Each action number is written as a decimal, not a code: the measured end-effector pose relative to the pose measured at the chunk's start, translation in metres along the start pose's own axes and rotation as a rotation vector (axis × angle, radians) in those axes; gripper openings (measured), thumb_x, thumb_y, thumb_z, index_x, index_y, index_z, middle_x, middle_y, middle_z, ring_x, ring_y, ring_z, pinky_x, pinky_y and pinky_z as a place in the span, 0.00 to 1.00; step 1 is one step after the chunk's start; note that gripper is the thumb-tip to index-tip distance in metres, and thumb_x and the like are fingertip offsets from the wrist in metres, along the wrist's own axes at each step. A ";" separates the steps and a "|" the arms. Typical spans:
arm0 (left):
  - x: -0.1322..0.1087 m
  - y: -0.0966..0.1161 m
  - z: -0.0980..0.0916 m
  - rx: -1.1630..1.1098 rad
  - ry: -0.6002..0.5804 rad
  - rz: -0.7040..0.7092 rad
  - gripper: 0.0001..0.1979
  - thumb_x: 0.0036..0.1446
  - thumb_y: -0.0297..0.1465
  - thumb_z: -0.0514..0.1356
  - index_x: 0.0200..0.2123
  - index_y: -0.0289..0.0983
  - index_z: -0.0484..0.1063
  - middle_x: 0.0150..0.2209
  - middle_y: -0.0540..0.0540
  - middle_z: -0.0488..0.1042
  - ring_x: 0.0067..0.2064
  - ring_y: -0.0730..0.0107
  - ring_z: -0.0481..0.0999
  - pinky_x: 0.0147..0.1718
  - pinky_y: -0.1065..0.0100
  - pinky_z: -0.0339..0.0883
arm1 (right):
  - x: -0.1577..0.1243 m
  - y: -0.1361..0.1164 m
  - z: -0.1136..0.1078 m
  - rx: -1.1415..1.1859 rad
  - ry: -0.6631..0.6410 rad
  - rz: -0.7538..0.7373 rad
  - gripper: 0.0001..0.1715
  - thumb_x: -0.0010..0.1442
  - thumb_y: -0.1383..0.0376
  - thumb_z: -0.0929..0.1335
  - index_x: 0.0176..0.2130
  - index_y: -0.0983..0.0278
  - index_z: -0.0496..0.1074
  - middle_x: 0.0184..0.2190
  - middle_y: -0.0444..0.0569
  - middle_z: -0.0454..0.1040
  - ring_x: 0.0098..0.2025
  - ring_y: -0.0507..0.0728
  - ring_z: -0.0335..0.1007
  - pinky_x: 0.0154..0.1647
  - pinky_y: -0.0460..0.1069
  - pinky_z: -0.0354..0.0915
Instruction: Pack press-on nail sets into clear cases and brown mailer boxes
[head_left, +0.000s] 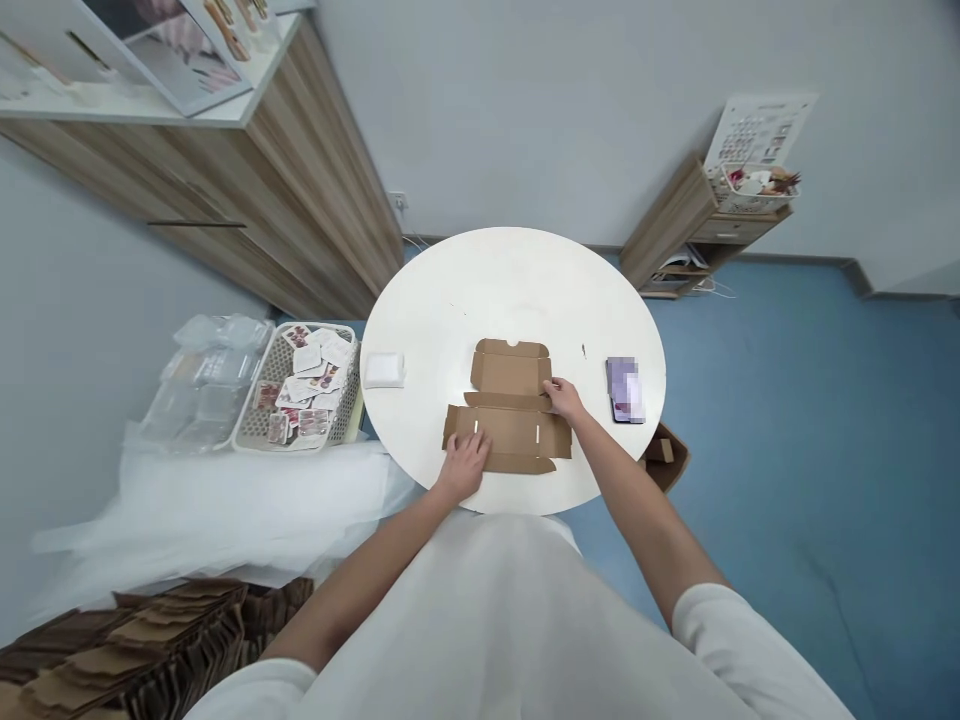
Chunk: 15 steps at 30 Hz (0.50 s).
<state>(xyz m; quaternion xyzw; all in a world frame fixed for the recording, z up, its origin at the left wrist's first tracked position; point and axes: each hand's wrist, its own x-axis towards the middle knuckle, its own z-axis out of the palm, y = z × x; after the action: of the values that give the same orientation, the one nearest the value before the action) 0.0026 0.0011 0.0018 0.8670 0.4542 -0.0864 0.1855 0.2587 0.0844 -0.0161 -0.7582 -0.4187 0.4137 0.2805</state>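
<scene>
An unfolded brown cardboard box (511, 425) lies on the round white table (525, 280), its flaps spread and two white slots showing in the nearer panel. My left hand (466, 465) rests on its lower left part, fingers laid out over the card. At the right edge of the farther panel, my right hand (562, 397) pinches the cardboard between thumb and fingers. Left of the box sits a small white packet (384, 370). A phone with a purple, partly pixelated screen (625, 390) lies to the right, and a tiny dark object (583, 351) lies between them.
Left of the table stands a white basket (247, 425) of cards and small packs, beside clear plastic containers (202, 390). White sheets (247, 500) and stacked flat cardboard (150, 650) are nearer me. A cardboard carton (667, 455) stands on the floor at right. Cabinets flank the wall.
</scene>
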 end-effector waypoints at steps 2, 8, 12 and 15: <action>0.001 0.004 0.000 0.004 0.005 -0.011 0.33 0.46 0.24 0.53 0.58 0.38 0.52 0.60 0.36 0.52 0.56 0.53 0.58 0.55 0.49 0.43 | 0.001 -0.001 0.001 -0.053 -0.043 0.026 0.13 0.52 0.59 0.63 0.35 0.63 0.70 0.32 0.47 0.75 0.37 0.55 0.69 0.39 0.50 0.61; 0.014 0.016 -0.010 0.065 0.049 -0.097 0.46 0.44 0.38 0.60 0.62 0.34 0.39 0.64 0.33 0.36 0.63 0.49 0.43 0.56 0.49 0.39 | -0.008 -0.003 -0.005 -0.167 -0.156 0.046 0.11 0.52 0.63 0.62 0.32 0.62 0.71 0.30 0.45 0.76 0.36 0.54 0.69 0.36 0.46 0.60; 0.028 0.017 -0.018 0.132 0.020 -0.109 0.54 0.36 0.41 0.63 0.62 0.32 0.36 0.64 0.35 0.34 0.63 0.46 0.28 0.56 0.46 0.33 | -0.017 0.002 -0.009 -0.210 -0.187 0.043 0.12 0.52 0.63 0.61 0.33 0.61 0.71 0.31 0.45 0.76 0.36 0.54 0.69 0.35 0.46 0.60; 0.035 0.014 -0.017 0.136 -0.010 -0.094 0.54 0.36 0.40 0.63 0.62 0.30 0.37 0.64 0.35 0.37 0.63 0.46 0.25 0.56 0.45 0.31 | -0.024 0.005 -0.012 -0.235 -0.210 0.037 0.14 0.54 0.62 0.60 0.37 0.61 0.71 0.32 0.45 0.76 0.37 0.54 0.69 0.36 0.47 0.61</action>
<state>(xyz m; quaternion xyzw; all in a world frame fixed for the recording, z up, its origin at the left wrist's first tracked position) 0.0333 0.0271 0.0096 0.8551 0.4864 -0.1300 0.1240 0.2638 0.0602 -0.0041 -0.7461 -0.4773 0.4436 0.1368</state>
